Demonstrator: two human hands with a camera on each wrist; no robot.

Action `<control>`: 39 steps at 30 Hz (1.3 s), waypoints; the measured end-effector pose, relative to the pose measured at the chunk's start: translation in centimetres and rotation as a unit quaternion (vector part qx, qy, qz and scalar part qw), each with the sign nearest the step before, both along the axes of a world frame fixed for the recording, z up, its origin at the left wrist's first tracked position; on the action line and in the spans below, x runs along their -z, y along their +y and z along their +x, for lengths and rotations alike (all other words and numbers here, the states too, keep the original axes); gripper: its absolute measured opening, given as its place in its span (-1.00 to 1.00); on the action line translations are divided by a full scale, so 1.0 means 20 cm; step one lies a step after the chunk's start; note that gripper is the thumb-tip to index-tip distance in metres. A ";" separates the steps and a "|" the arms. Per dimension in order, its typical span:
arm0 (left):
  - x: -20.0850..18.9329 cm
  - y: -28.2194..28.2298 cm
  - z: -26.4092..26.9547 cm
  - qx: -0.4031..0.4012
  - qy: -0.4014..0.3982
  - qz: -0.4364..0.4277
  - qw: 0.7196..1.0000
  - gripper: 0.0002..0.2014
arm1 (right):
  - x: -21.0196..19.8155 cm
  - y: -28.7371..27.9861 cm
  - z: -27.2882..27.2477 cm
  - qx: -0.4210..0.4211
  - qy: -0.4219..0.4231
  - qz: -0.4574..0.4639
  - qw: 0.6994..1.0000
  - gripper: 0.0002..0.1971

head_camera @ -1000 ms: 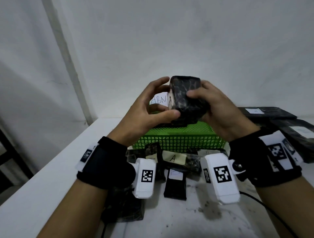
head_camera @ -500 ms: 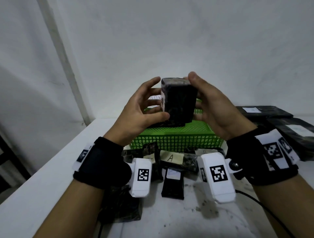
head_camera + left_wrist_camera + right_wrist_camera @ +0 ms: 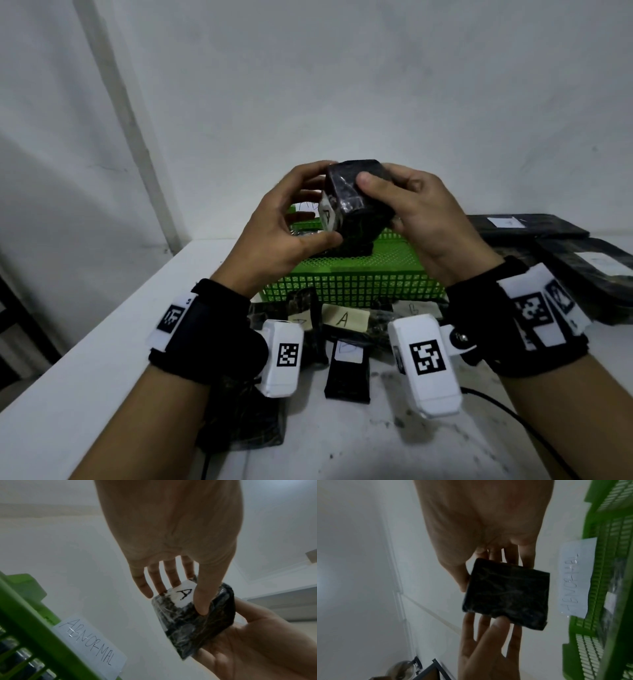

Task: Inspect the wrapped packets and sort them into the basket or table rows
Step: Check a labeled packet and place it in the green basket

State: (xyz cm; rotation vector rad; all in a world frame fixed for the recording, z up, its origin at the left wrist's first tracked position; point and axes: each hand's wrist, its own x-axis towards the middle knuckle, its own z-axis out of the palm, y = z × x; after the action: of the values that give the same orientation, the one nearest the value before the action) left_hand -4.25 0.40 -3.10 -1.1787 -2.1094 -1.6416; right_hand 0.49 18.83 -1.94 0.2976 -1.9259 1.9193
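A black wrapped packet [image 3: 356,202] is held up in the air above the green basket [image 3: 356,277], tilted. Its white label reads "A" [image 3: 183,594]. My left hand [image 3: 291,222] grips the packet's left side, thumb under its lower edge and fingers behind. My right hand [image 3: 411,209] grips the right side, with the thumb pressed on the front face. In the right wrist view the packet [image 3: 505,595] shows a plain dark face. The basket carries a paper sign reading "ABNORMAL" [image 3: 89,641].
On the white table [image 3: 68,394] in front of the basket lie several black packets, one labelled "A" [image 3: 342,318] and another upright-lying one [image 3: 347,373]. Larger black packets [image 3: 548,233] are stacked at the right. A cable [image 3: 507,414] runs along the near right.
Both hands have turned the packet, so the end with the "A" label now faces left and toward me. The packet stays held above the basket.
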 end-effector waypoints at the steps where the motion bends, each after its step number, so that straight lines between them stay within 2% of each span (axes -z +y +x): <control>1: 0.00 0.00 0.01 -0.012 0.002 0.003 1.000 -0.28 | 0.00 0.00 0.00 0.015 -0.004 0.012 1.000 -0.70; 3: -0.01 0.01 0.01 -0.045 0.004 0.013 0.999 -0.30 | 0.01 0.00 -0.01 0.030 -0.036 0.037 0.998 -0.51; 5: -0.01 0.02 0.02 -0.074 0.000 0.024 0.997 -0.32 | 0.01 0.01 0.00 0.004 -0.074 0.042 0.996 -0.33; 8: -0.02 0.02 0.03 -0.076 -0.024 0.033 0.996 -0.38 | 0.02 0.02 0.01 -0.006 -0.061 0.002 0.998 -0.14; 11: -0.04 0.00 0.03 -0.021 -0.054 0.055 0.997 -0.56 | 0.01 0.04 0.00 0.007 -0.032 -0.087 0.996 -0.18; 13: -0.04 -0.01 0.03 -0.010 -0.068 0.060 0.996 -0.61 | 0.00 0.06 -0.01 -0.001 -0.029 -0.112 0.993 -0.23; 17: -0.04 0.00 0.03 0.036 -0.141 0.038 0.989 -0.66 | 0.02 0.08 -0.04 -0.034 -0.054 -0.129 0.990 -0.30; 20: -0.03 0.01 0.03 0.069 -0.193 0.056 0.977 -0.65 | 0.02 0.09 -0.04 -0.045 -0.085 -0.102 0.990 -0.38; 23: -0.02 0.03 0.03 0.042 -0.192 0.074 0.978 -0.60 | 0.03 0.11 -0.04 0.022 -0.061 -0.019 0.998 -0.48; 25: -0.01 0.04 0.02 0.017 -0.184 0.081 0.980 -0.47 | 0.03 0.13 -0.03 0.063 -0.012 0.077 0.995 -0.39; 27: 0.01 0.05 0.01 -0.004 -0.183 0.092 0.979 -0.44 | 0.02 0.16 0.00 0.052 0.021 0.166 0.985 -0.23; 29: 0.02 0.06 0.00 -0.026 -0.186 0.099 0.977 -0.50 | -0.01 0.18 0.04 0.040 0.024 0.283 0.958 -0.06; 32: 0.01 0.11 -0.01 -0.053 -0.152 0.068 0.985 -0.69 | -0.05 0.20 0.08 0.111 0.043 0.460 0.880 0.07; 35: -0.02 0.18 -0.01 -0.058 -0.078 0.001 0.995 -0.84 | -0.08 0.24 0.09 0.161 0.035 0.497 0.852 0.07; 39: -0.12 0.24 -0.10 -0.031 -0.075 -0.037 0.996 -0.85 | -0.19 0.32 0.02 0.167 0.029 0.534 0.828 0.05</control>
State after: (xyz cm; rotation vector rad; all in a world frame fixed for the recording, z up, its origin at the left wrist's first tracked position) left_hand -6.33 5.19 -0.64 -1.0270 -2.2917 -1.6865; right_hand 0.97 25.15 1.86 0.2761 -2.5939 0.4475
